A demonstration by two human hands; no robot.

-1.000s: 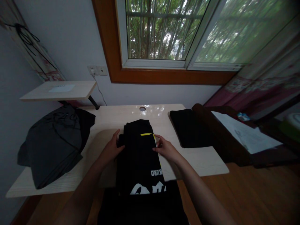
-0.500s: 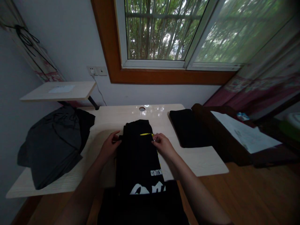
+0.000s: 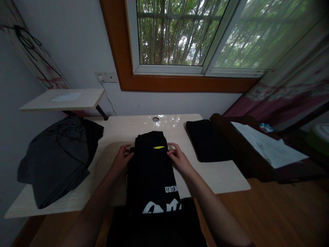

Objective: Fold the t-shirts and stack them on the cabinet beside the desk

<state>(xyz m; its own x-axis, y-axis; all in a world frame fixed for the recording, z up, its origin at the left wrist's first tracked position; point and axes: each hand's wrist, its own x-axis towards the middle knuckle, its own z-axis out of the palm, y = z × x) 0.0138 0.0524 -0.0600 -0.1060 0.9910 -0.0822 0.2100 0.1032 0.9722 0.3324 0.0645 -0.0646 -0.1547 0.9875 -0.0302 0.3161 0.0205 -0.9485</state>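
Note:
A black T-shirt (image 3: 151, 168), folded into a long strip, lies on the pale table in front of me. White lettering and a large white print show near its lower end, and a thin yellow patch shows near the top. My left hand (image 3: 122, 158) is at its left edge, thumb and fingers curled around a bit of the black cloth. At the right edge is my right hand (image 3: 178, 157), its thumb touching the fabric while the index finger is raised apart from it. The shirt's near end merges with dark cloth at the table's front edge.
A dark grey garment (image 3: 60, 151) lies heaped on the left, beneath a small raised shelf (image 3: 89, 97). On the right is a neatly folded black cloth (image 3: 205, 142). A dark wooden piece of furniture bearing white paper (image 3: 264, 144) stands beyond. The table (image 3: 223, 175) backs onto a windowed wall.
The index finger of my right hand has lifted from the thumb, loosening from the shirt's yellow edge. My left hand and the shirt have hardly moved.

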